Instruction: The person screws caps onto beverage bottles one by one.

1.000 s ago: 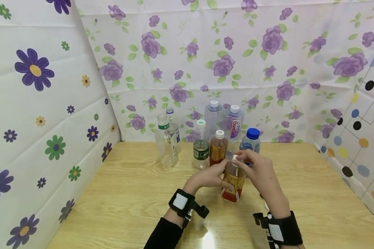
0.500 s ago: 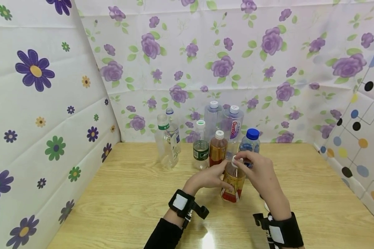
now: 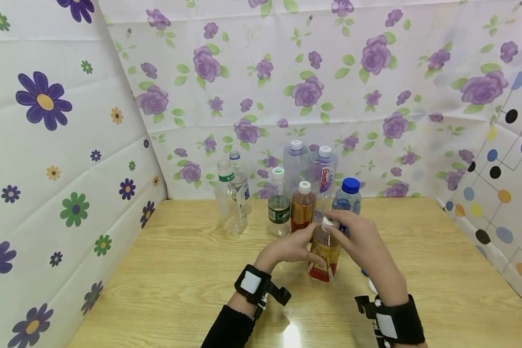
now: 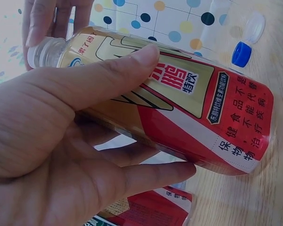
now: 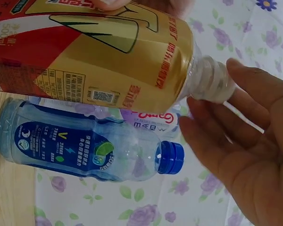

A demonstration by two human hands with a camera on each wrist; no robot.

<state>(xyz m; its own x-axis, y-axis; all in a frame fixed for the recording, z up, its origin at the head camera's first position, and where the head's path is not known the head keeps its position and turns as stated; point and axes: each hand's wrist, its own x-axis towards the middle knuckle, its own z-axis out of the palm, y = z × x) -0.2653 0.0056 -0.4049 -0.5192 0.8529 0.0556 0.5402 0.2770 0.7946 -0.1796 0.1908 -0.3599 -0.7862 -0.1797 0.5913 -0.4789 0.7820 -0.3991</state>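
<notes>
Red-and-gold bottle point(image 4: 188, 101), whitish top point(image 5: 212, 87), possibly capped.

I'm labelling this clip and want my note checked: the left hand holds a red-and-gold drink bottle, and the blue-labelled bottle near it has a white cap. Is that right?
Not quite: the blue-labelled bottle has a blue cap, as the right wrist view shows. The left hand does hold a red-and-gold drink bottle.

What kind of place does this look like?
Probably a makeshift indoor recording booth, though nothing beyond it shows. A wood-grain table is bordered by patterned sheets, plastic bottles stand grouped near the back, and black straps with attached fittings are worn on both wrists.
</notes>
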